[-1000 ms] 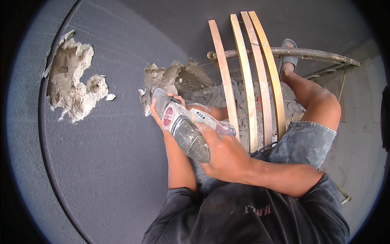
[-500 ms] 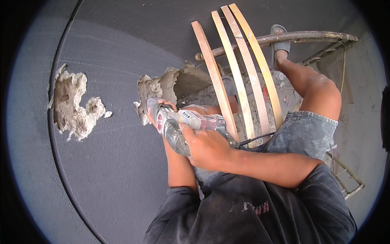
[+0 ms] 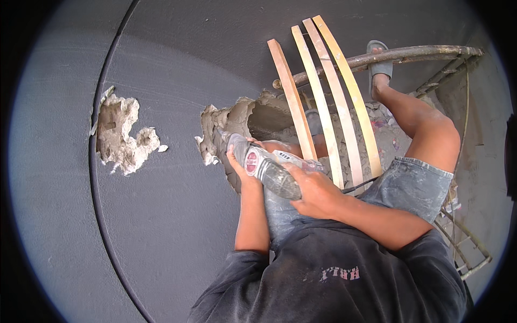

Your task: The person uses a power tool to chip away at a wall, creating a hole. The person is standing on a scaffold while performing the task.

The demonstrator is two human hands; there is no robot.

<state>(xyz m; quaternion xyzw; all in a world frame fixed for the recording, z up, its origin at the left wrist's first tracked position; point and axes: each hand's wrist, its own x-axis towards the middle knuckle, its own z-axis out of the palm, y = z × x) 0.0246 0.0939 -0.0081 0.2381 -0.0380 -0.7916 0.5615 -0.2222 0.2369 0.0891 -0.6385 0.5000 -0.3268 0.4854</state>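
A dusty grey electric rotary hammer (image 3: pixel 277 176) with a round red-and-white marking lies across my lap, its front end toward the broken edge of the hole (image 3: pixel 214 121) in the dark grey wall. My left hand (image 3: pixel 237 161) is wrapped round the hammer's front part, close to the wall. Farther back, my right hand (image 3: pixel 316 192) grips the tool at its rear; the handle is largely hidden by the hand. Whether the bit touches the masonry I cannot tell. A black cord (image 3: pixel 360 185) runs off to the right behind my right hand.
Several wooden strips (image 3: pixel 293 99) lean side by side past the hole. My sandalled foot (image 3: pixel 380 67) is by a metal pipe (image 3: pixel 409 53). Rubble (image 3: pixel 381 116) lies below. Left are a second chipped patch (image 3: pixel 114 132) and a black cable (image 3: pixel 96 177) along the wall.
The whole view has shifted, so the wall and strips sit farther right. The hammer has turned in my hands, its rear body swinging toward the lower right. Both hands still hold it.
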